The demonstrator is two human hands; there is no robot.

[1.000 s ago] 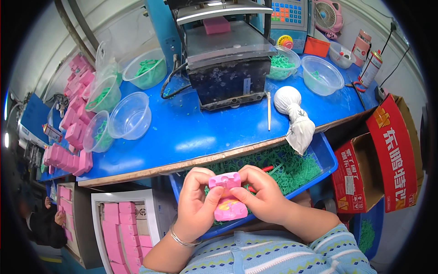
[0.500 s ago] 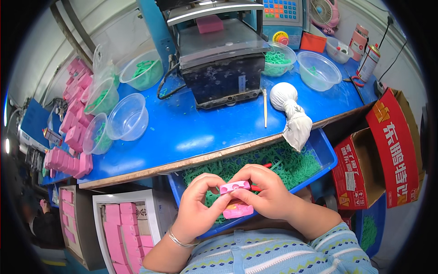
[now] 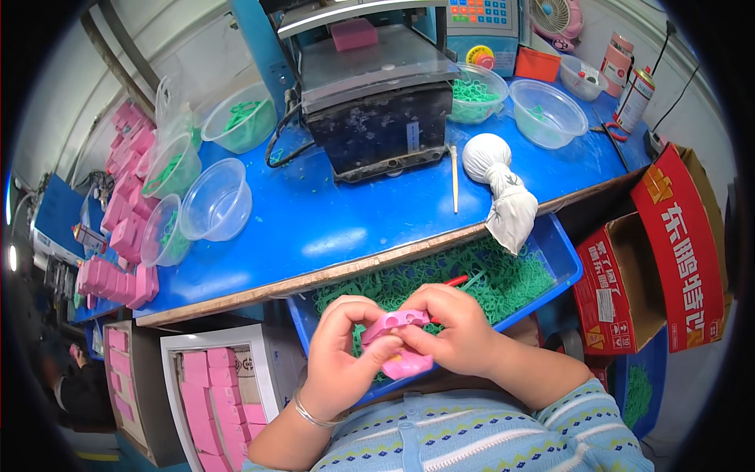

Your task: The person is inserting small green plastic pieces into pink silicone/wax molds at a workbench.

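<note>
Above the blue bin, both my hands are closed on a soft-looking pink block (image 3: pixel 405 364) with round hollows along its upper edge. A bit of yellow shows on its lower part. My left hand (image 3: pixel 344 350) pinches it from the left, thumb across the front. My right hand (image 3: pixel 452 330) grips the other side with thumb and fingers. Whether it is one folded block or two pieces, I cannot tell. Just behind my right hand, a red-handled tool (image 3: pixel 456 281) lies over green rubbery scraps (image 3: pixel 515 279) in the blue bin (image 3: pixel 578 271).
A press machine (image 3: pixel 377 102) stands on the blue table (image 3: pixel 314 232). Around it are clear plastic bowls (image 3: pixel 216 200), a wooden stick (image 3: pixel 454 181) and a tied white cloth bundle (image 3: pixel 499 189). Pink blocks (image 3: pixel 130 236) are stacked left; a red carton (image 3: pixel 680 252) stands right.
The pink block has tilted between my hands, its upper edge now slanting, and my fingers have shifted slightly on it. The view has moved a little.
</note>
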